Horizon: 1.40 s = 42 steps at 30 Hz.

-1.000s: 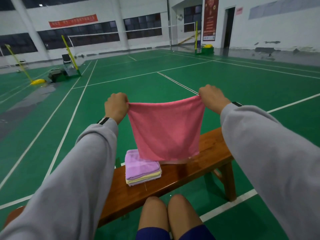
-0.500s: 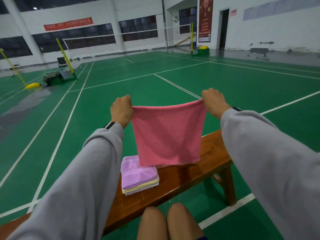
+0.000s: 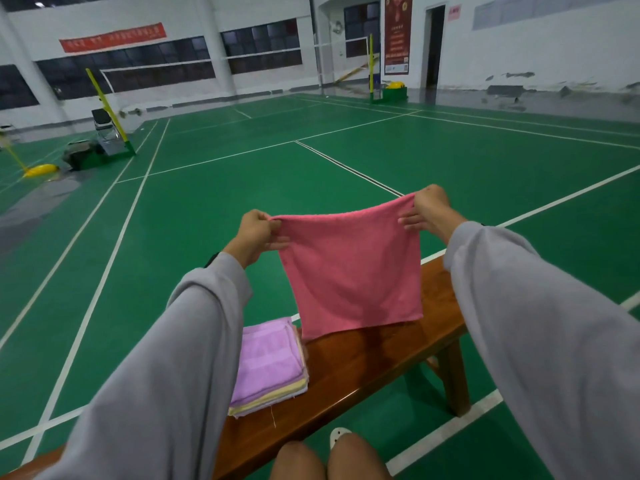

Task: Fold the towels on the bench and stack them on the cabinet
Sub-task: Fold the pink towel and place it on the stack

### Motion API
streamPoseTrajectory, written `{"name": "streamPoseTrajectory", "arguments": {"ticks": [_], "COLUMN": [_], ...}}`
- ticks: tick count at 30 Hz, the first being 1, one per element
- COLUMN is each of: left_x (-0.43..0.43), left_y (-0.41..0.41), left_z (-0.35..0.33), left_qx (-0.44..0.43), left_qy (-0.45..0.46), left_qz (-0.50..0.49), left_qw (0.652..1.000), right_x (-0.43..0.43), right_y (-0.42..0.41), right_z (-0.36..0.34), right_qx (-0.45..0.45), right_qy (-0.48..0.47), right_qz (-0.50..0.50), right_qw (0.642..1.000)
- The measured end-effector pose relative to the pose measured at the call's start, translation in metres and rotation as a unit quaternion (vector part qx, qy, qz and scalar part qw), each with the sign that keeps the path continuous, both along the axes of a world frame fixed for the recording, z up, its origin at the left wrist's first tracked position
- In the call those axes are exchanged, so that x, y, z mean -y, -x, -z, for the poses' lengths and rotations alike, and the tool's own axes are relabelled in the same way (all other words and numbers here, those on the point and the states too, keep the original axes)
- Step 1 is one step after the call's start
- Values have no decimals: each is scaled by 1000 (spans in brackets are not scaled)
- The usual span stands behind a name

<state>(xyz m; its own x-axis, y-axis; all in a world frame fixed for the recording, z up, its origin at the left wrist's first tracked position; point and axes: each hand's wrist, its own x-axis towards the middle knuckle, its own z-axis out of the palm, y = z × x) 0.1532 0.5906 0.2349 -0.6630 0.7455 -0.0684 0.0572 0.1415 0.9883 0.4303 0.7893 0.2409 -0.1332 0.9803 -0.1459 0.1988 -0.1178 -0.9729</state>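
1. At bottom centre are two bare knees (image 3: 329, 459); grey sleeves (image 3: 166, 375) reach in from both lower corners.
2. A glossy brown wooden bench (image 3: 374, 372) crosses the lower frame. On it, left of centre, lies a stack of folded towels (image 3: 268, 362), lilac on top.
3. Mid-frame, a pink towel (image 3: 349, 268) hangs flat above the bench seat. The left hand (image 3: 254, 233) pinches its top left corner and the right hand (image 3: 429, 211) its top right corner, fingers curled on the cloth.
4. Beyond spreads a green court floor (image 3: 242, 174) with white lines.
5. Farthest, a yellow net post (image 3: 104, 102) leans at upper left. White walls carry dark windows and a red banner (image 3: 112, 37), with a dark doorway (image 3: 435, 46) at upper right.
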Motion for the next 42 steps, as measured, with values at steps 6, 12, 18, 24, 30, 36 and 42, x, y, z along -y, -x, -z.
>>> {"name": "streamPoseTrajectory", "arguments": {"ticks": [6,12,18,24,30,36,42], "left_x": [-44,-43,-1,59,111,119,104], "left_y": [11,10,-21,-67,-94,-96,-94], "left_z": [16,13,53,128,168,177,187], "left_qx": [-76,-95,-87,-155,-75,-68,-113], "left_qy": [-82,-111,-31,109,88,170,175], "left_qz": [-89,-109,-49,45,120,133,78], "left_qw": [990,983,995,981,986,974,975], "right_x": [-39,-47,-16,38,91,105,92], "right_y": [13,2,-31,-88,-123,-144,-139], "right_z": [13,7,37,118,173,198,200], "right_qx": [-82,-126,-123,85,83,238,283], "right_qy": [-35,-28,14,-19,-46,-49,-68], "right_qz": [21,13,30,42,20,-69,-93], "right_qw": [996,992,992,995,995,968,952]}}
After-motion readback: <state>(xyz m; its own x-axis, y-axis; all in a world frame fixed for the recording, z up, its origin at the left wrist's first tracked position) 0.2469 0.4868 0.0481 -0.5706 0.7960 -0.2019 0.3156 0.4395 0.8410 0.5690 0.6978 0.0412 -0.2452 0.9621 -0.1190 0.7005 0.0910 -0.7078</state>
